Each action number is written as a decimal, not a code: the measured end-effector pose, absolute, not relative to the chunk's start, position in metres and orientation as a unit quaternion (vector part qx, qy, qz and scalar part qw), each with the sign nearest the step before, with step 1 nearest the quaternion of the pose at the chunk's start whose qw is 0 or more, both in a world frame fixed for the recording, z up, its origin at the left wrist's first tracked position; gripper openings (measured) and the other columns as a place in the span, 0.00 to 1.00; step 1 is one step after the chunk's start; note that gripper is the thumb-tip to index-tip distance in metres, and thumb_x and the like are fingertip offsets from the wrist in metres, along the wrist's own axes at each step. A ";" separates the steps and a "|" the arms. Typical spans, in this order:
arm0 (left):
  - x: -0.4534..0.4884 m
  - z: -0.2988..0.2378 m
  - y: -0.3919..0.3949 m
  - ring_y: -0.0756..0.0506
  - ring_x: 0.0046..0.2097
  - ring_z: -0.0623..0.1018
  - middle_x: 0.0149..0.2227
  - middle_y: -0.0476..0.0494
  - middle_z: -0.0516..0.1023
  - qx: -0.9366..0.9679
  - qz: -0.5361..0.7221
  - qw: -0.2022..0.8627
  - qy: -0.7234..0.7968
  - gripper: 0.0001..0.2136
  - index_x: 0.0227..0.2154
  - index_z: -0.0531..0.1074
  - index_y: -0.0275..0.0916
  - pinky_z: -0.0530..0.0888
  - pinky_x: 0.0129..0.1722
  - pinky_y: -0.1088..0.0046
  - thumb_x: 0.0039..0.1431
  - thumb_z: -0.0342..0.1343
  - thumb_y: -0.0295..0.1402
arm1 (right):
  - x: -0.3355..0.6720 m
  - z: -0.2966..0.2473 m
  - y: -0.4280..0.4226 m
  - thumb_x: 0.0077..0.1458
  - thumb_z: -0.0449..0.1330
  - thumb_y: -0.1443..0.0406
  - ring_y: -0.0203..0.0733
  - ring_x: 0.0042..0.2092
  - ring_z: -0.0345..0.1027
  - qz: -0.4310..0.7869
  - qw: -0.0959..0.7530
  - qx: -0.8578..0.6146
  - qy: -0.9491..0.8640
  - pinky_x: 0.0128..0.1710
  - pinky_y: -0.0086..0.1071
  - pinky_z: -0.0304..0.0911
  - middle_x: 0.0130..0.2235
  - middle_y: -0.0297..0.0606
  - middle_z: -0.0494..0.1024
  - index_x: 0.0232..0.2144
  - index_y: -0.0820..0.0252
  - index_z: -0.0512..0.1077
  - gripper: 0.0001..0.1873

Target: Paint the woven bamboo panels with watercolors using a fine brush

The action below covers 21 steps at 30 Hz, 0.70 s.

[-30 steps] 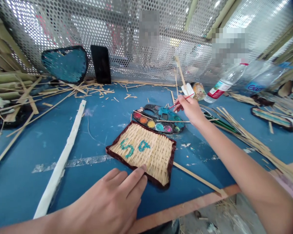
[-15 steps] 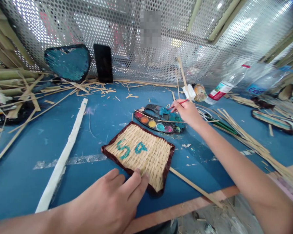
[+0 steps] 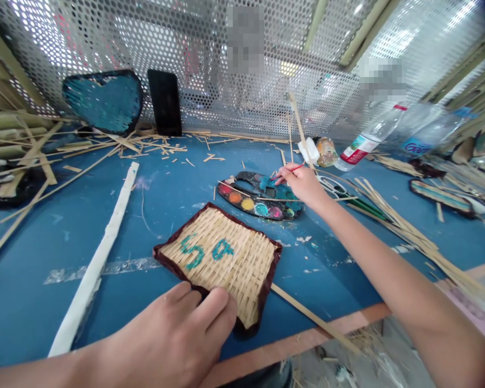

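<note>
Item: woven panel (image 3: 238, 264), flat on the blue counter (image 3: 20, 302) in front of me. Plaited pale strips, bamboo-like, ridged and dry; dark brown binding (image 3: 265, 285), cloth-like; teal marks (image 3: 192, 249), one S-shaped. Judged light, fairly stiff, springy, unlikely to slip; best held by the bound rim, away from the marks, which may be wet.

Item: my left hand (image 3: 178, 323), at the panel's seven o'clock, fingers bent over its near rim; whether the thumb grips beneath, I cannot tell.

Item: black palette (image 3: 248, 176), at one o'clock, curved, with round paint wells.

Item: my right hand (image 3: 303, 186), at two o'clock, fingers pinched closed on a slim, red-handled paintbrush (image 3: 296, 168) angled over the palette.

Item: thin wooden strip (image 3: 307, 311), projecting at four o'clock.
</note>
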<state>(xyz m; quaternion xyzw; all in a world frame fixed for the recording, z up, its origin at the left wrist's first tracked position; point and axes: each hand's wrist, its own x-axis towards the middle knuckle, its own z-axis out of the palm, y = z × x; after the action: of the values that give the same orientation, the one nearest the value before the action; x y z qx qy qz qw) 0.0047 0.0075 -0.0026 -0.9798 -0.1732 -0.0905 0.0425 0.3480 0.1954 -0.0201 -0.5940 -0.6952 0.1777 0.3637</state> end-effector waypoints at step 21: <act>0.003 0.004 0.013 0.47 0.31 0.70 0.33 0.44 0.71 -0.982 -0.120 0.063 -0.135 0.08 0.42 0.71 0.36 0.69 0.31 0.69 0.65 0.49 0.32 | 0.273 0.003 0.076 0.63 0.54 0.56 0.39 0.30 0.71 0.440 0.409 -0.436 -0.670 0.34 0.34 0.66 0.28 0.35 0.74 0.31 0.58 0.72 0.14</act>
<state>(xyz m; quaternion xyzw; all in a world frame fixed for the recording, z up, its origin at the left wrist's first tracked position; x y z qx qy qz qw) 0.0035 0.0126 0.0043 -0.9815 -0.1353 -0.1196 0.0634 0.2734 0.0763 0.0028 -0.4357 -0.6703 0.4397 0.4093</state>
